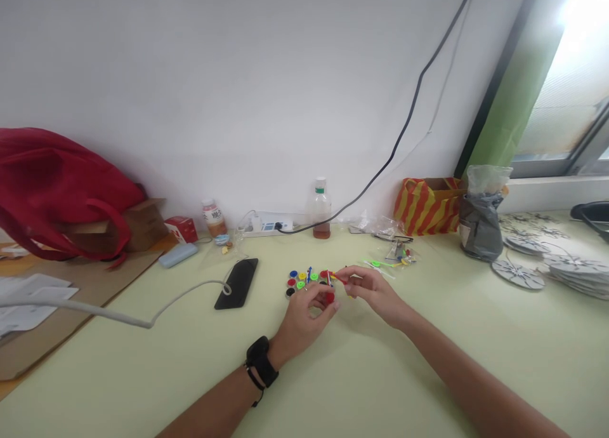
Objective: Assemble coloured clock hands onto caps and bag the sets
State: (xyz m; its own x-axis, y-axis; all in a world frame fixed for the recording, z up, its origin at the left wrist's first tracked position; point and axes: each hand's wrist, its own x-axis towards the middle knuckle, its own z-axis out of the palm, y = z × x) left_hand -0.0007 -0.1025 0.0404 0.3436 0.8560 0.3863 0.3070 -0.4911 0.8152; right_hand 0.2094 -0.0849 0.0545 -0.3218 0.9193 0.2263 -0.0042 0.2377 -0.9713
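Observation:
My left hand (307, 317), with a black watch on its wrist, is closed in a pinch on a small red round piece (330, 297). A thin whitish stick stands up by that piece; whether they are joined I cannot tell. My right hand (368, 287) pinches a small red piece (339, 278) between thumb and fingers, close to the stick's upper end. Just behind my left hand lie several small round discs, among them a blue disc (294, 274), a yellow disc (302, 276) and a black disc (290, 292). My fingers hide part of the group.
A black phone (236, 284) lies left of the discs, with a pale cable (190, 291) across it. At the wall stands a bottle (321, 212) of brown liquid. Plastic bags with small parts (399, 254), a striped bag (425, 206) and grey slotted discs (517, 274) are on the right.

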